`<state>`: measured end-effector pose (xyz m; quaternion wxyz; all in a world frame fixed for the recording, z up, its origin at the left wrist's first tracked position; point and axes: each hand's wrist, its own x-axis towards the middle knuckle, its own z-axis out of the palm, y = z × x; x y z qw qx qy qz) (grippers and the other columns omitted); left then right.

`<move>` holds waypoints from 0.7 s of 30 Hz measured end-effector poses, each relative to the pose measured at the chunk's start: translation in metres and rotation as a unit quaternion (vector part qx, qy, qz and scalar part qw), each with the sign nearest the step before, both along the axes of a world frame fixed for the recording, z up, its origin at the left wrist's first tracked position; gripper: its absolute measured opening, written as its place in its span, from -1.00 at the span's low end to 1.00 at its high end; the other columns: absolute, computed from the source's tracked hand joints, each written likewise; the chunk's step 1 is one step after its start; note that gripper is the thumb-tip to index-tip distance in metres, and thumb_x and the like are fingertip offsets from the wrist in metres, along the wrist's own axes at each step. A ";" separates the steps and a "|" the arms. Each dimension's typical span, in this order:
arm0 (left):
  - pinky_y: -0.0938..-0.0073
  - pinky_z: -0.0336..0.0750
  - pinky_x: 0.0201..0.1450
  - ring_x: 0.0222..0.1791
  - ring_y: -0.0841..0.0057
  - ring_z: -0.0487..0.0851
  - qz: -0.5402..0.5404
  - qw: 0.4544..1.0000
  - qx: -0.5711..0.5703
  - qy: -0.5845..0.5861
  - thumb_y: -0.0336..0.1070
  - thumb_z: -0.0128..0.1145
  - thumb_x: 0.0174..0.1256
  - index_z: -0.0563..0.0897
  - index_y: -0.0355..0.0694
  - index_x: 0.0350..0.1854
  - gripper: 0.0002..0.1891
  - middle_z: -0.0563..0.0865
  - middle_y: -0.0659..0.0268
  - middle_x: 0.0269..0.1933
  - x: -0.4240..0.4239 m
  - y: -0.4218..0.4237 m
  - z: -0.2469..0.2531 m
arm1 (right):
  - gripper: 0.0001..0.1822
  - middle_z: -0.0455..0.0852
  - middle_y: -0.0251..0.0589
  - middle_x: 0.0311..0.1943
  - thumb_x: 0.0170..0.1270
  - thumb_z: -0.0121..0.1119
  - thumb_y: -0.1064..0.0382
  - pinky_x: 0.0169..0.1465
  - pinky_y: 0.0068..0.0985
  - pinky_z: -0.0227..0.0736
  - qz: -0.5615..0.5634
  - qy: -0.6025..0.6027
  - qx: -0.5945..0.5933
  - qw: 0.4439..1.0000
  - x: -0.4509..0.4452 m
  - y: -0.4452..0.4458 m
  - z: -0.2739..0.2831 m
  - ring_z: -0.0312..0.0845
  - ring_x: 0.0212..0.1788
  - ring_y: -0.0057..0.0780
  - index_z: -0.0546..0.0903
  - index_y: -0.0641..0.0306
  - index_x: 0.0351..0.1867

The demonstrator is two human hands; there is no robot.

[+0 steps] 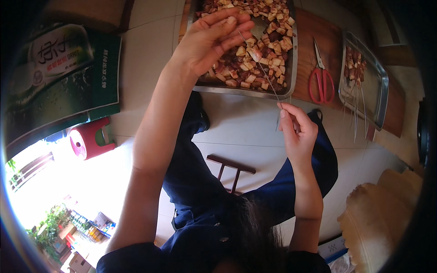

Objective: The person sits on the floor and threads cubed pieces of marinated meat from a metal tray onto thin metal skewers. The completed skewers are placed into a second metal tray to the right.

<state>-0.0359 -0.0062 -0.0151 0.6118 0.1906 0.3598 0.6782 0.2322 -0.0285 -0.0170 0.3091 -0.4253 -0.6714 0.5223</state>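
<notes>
My right hand (297,128) pinches the lower end of a thin metal skewer (271,83), which slants up and left over the tray. One piece of meat (255,54) is threaded on it, below its tip. The tip lies by the fingers of my left hand (218,37), palm upturned; whether these fingers hold anything, I cannot tell. Below the hands, a metal tray (244,91) holds many cubes of raw meat (251,78), pale and dark red. To the right, a smaller metal tray (384,85) holds several skewers with meat (355,65) on their upper ends.
Red-handled scissors (321,82) lie on the wooden board (304,51) between the trays, blades pointing away. A dark wooden rung frame (231,164) shows between my legs. A red plastic stool (92,138) and a large green printed box (61,71) are at the left.
</notes>
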 end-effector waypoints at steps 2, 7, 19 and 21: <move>0.24 0.51 0.26 0.21 0.20 0.52 0.010 1.000 0.005 -0.029 -0.49 0.05 0.36 0.43 -0.40 0.17 -0.65 0.58 0.06 0.09 0.003 0.000 0.000 | -0.85 0.53 -0.44 -0.59 0.29 0.14 0.47 -0.53 -0.81 0.21 0.002 0.000 -0.006 1.000 0.000 -0.001 -0.001 0.38 -0.58 -0.84 0.64 0.39 -0.13; 0.22 0.54 0.23 0.17 0.20 0.55 0.024 0.994 0.016 -0.102 -0.49 0.05 0.36 0.48 -0.37 0.09 -0.72 0.63 0.14 0.00 0.014 0.005 -0.003 | -0.85 0.53 -0.43 -0.58 0.31 0.14 0.46 -0.53 -0.80 0.23 -0.002 0.015 -0.029 0.999 0.003 0.000 -0.002 0.38 -0.57 -0.83 0.64 0.40 -0.13; 0.44 0.59 0.07 -0.05 0.40 0.65 0.002 0.991 0.117 -0.064 -0.42 0.18 0.29 0.52 -0.33 0.04 -0.70 0.65 0.20 -0.09 0.025 0.006 -0.012 | -0.81 0.48 -0.45 -0.54 0.35 0.09 0.40 -0.49 -0.78 0.20 -0.004 0.008 -0.046 0.999 0.002 0.000 0.004 0.32 -0.52 -0.79 0.65 0.36 -0.08; 0.31 0.63 0.00 -0.13 0.40 0.68 0.059 0.990 0.056 -0.114 -0.41 0.23 0.25 0.49 -0.33 0.05 -0.65 0.66 0.18 -0.10 0.038 0.013 0.006 | -0.78 0.44 -0.49 -0.56 0.36 0.08 0.36 -0.50 -0.80 0.13 -0.050 0.010 -0.072 0.996 0.009 -0.001 0.000 0.23 -0.56 -0.80 0.64 0.34 -0.03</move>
